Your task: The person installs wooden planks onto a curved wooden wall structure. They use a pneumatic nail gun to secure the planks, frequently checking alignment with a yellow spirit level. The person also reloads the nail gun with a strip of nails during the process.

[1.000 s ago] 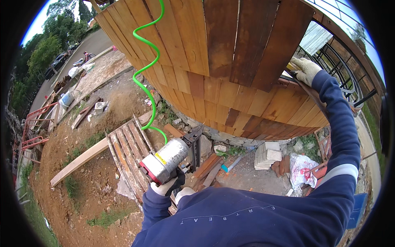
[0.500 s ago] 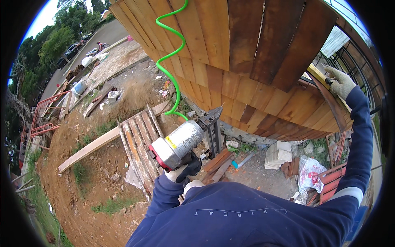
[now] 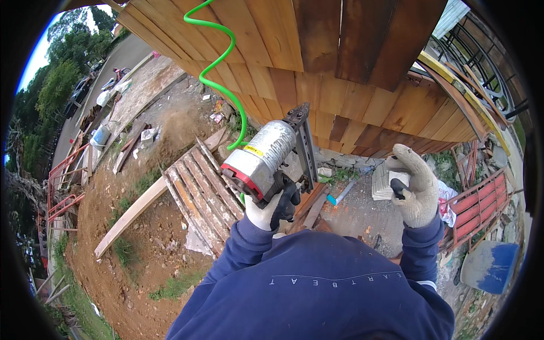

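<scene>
My left hand (image 3: 271, 209), in a cream glove with dark coated parts, is closed round the handle of a silver nail gun (image 3: 265, 148). The gun's dark nose points up and right toward the wooden shingle wall (image 3: 323, 93), and a green coiled air hose (image 3: 233, 68) rises beside it. My right hand (image 3: 419, 192), also gloved, is raised in front of my body on the right, with thumb and fingers curved and apart. No held thing shows in it. Overlapping planks, some pale and some dark brown, make up the wall.
A weathered slatted wooden platform (image 3: 198, 190) and a long timber (image 3: 133, 218) lie on the dirt at left. Stacked pale tiles (image 3: 381, 182), a red metal frame (image 3: 481, 207) and a blue-and-white container (image 3: 490, 266) are at right. A yellow-edged board (image 3: 481, 107) runs along the wall's top edge.
My right hand has come down and inward from the wall's upper right edge to in front of my body. The nail gun stays in my left hand, now tilted more upright. The view has shifted.
</scene>
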A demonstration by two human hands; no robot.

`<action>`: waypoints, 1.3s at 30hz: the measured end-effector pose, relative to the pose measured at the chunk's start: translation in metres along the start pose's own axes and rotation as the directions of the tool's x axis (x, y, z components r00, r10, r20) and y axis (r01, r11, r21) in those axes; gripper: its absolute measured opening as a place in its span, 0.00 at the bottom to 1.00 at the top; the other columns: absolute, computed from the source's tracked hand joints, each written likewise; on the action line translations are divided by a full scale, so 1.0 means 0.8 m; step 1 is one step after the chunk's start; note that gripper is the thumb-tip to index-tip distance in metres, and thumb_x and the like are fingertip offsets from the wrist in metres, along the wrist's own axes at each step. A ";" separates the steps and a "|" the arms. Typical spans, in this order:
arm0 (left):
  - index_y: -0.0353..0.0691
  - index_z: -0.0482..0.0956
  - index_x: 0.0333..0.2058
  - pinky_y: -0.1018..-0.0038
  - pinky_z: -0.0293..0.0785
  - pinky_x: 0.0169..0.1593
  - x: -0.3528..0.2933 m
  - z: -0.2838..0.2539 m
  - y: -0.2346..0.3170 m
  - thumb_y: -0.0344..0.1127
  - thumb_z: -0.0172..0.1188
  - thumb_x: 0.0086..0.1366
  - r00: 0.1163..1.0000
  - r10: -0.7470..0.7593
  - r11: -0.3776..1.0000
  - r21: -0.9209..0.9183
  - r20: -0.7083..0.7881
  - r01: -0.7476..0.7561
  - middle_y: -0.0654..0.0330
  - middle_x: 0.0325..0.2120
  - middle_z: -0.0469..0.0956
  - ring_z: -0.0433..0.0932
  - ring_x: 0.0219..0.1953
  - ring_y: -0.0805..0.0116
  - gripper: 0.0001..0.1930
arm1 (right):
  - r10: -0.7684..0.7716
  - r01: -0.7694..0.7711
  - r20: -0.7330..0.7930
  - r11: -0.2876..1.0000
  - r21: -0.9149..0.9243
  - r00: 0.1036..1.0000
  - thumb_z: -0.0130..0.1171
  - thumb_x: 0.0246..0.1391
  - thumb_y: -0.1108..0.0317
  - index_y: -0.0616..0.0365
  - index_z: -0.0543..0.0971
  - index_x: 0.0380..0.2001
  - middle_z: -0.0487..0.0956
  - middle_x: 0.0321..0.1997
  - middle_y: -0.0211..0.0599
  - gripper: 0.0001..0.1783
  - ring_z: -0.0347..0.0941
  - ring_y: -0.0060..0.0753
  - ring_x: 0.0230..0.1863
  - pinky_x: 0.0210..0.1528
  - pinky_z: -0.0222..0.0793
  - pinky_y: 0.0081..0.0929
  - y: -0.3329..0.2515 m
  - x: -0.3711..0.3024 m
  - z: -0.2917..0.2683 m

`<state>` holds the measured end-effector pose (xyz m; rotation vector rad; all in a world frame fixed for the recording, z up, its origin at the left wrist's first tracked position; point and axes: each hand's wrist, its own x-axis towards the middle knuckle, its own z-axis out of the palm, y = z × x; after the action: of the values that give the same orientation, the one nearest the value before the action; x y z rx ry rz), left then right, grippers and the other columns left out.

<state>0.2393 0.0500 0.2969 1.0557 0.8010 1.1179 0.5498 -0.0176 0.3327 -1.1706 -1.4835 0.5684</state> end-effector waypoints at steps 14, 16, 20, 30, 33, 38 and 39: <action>0.30 0.61 0.67 0.57 0.68 0.61 0.011 -0.027 0.008 0.42 0.63 0.64 0.742 0.193 0.377 0.650 0.642 -0.660 0.40 0.49 0.75 0.74 0.51 0.42 0.37 | 0.584 -0.352 0.095 0.345 0.870 0.806 0.61 0.56 0.67 0.62 0.65 0.64 0.74 0.60 0.45 0.33 0.75 0.41 0.59 0.61 0.74 0.36 0.025 -0.059 0.259; 0.34 0.66 0.64 0.61 0.74 0.53 0.016 -0.055 0.015 0.37 0.63 0.63 0.823 0.048 0.549 0.674 0.566 -0.495 0.46 0.42 0.80 0.79 0.45 0.47 0.32 | 0.495 -0.391 0.018 0.663 0.638 0.869 0.62 0.46 0.71 0.65 0.66 0.60 0.77 0.55 0.47 0.36 0.78 0.40 0.54 0.57 0.77 0.34 0.039 -0.074 0.261; 0.35 0.64 0.66 0.60 0.72 0.57 0.039 -0.133 -0.048 0.36 0.70 0.57 0.886 0.121 0.464 0.764 0.447 -0.449 0.44 0.51 0.77 0.76 0.54 0.48 0.39 | 0.471 -0.266 -0.031 0.551 0.791 0.882 0.73 0.45 0.64 0.68 0.69 0.54 0.79 0.50 0.50 0.36 0.80 0.46 0.53 0.59 0.77 0.45 0.029 -0.099 0.257; 0.33 0.66 0.62 0.62 0.72 0.60 0.038 -0.143 -0.127 0.38 0.78 0.48 0.848 -0.160 0.762 0.609 0.506 -0.219 0.45 0.51 0.76 0.76 0.54 0.49 0.44 | 0.488 -0.346 0.003 0.613 0.710 0.873 0.82 0.41 0.58 0.61 0.62 0.61 0.79 0.51 0.51 0.50 0.78 0.52 0.55 0.60 0.74 0.53 0.009 -0.128 0.260; 0.34 0.69 0.60 0.62 0.73 0.58 0.037 -0.152 -0.128 0.39 0.78 0.48 0.820 -0.060 0.729 0.587 0.569 -0.354 0.45 0.50 0.76 0.76 0.54 0.48 0.41 | 0.444 -0.288 -0.045 0.651 0.703 0.895 0.78 0.43 0.58 0.63 0.61 0.63 0.80 0.51 0.49 0.49 0.79 0.47 0.54 0.57 0.77 0.44 0.003 -0.137 0.268; 0.34 0.69 0.59 0.60 0.74 0.56 0.020 -0.156 -0.131 0.38 0.77 0.51 0.850 -0.030 0.698 0.619 0.526 -0.359 0.43 0.48 0.76 0.77 0.52 0.46 0.38 | 0.462 -0.373 0.016 0.696 0.613 0.887 0.76 0.44 0.53 0.67 0.70 0.56 0.82 0.50 0.47 0.42 0.79 0.41 0.52 0.55 0.77 0.37 0.006 -0.149 0.265; 0.35 0.70 0.57 0.59 0.75 0.54 0.019 -0.157 -0.134 0.42 0.76 0.51 0.849 0.008 0.677 0.622 0.529 -0.394 0.42 0.47 0.76 0.78 0.50 0.44 0.38 | 0.439 -0.341 0.007 0.688 0.640 0.898 0.76 0.45 0.52 0.68 0.72 0.54 0.82 0.49 0.46 0.40 0.79 0.41 0.51 0.55 0.77 0.37 0.001 -0.147 0.269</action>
<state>0.1620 0.0870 0.1554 2.0560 0.7127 0.6379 0.3387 -0.0690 0.2193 -0.9514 -0.7872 1.1510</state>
